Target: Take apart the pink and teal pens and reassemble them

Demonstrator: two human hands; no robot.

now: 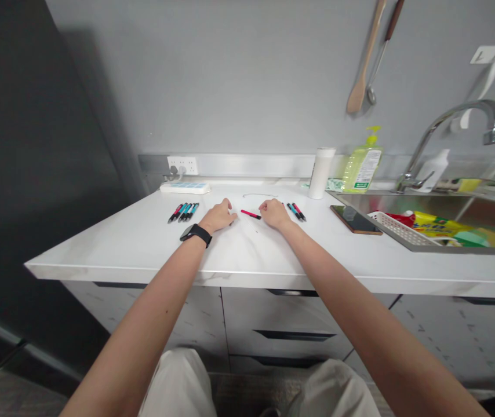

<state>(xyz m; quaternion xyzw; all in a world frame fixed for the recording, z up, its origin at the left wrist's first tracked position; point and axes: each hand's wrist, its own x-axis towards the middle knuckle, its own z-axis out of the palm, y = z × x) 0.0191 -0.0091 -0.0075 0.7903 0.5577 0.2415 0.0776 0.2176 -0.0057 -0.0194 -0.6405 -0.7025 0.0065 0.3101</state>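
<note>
A pink pen [250, 214] with a black end lies on the white counter between my hands. My left hand [219, 215], with a black watch on its wrist, rests left of it with fingers bent and apart, holding nothing I can see. Close to the pen's black end is my right hand [275, 213], fingers curled together; what they hold, if anything, is hidden. A row of pink and teal pens [184, 212] lies left of my left hand. More pens [297, 212] lie right of my right hand, one partly hidden behind it. A tiny dark piece [256, 231] sits nearer the front.
A phone [355, 219] lies at the right beside the sink [408, 243]. Along the back stand a white cylinder [321, 174] and a soap bottle [363, 165]. A power strip [185, 187] lies back left. A thin wire-like line [259, 195] shows behind my hands.
</note>
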